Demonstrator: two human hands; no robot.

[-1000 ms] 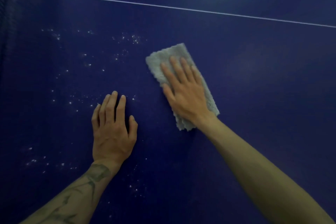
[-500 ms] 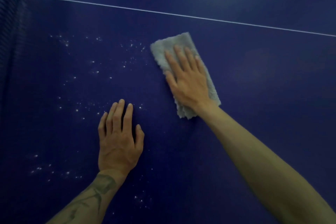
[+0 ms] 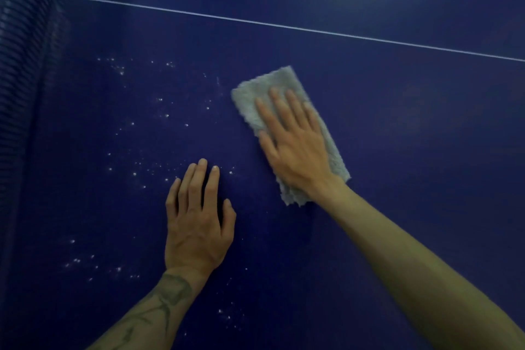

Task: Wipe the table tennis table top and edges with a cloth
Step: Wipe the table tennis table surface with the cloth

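The folded grey fluffy cloth [image 3: 289,133] was laid flat on the dark blue table tennis table top [image 3: 412,179] and was pinned under the right hand [image 3: 295,148]. That hand was spread flat, palm down, fingers [image 3: 294,105] extended and slightly apart — nothing was gripped, the cloth was only pressed from above. A strip of cloth was left showing ahead of the fingertips, along the outer side of the hand, and behind the wrist, where ragged layered edges could be seen.

The left hand [image 3: 199,224] was set palm down on the bare surface, just beside and nearer the body than the right hand, not touching the cloth. Its fingers were held close together, slightly arched, nothing held. A dark tattoo [image 3: 167,295] was seen on the left forearm.

Small white specks [image 3: 133,173] were scattered over the surface ahead of and to the outer side of the left hand — more were seen beside the left wrist and forearm. No specks were made out on the outer side of the right hand.

A thin white line [image 3: 284,26] was painted across the table well beyond both hands. Far out past the left hand, dark net mesh [image 3: 22,37] was visible at the frame edge.
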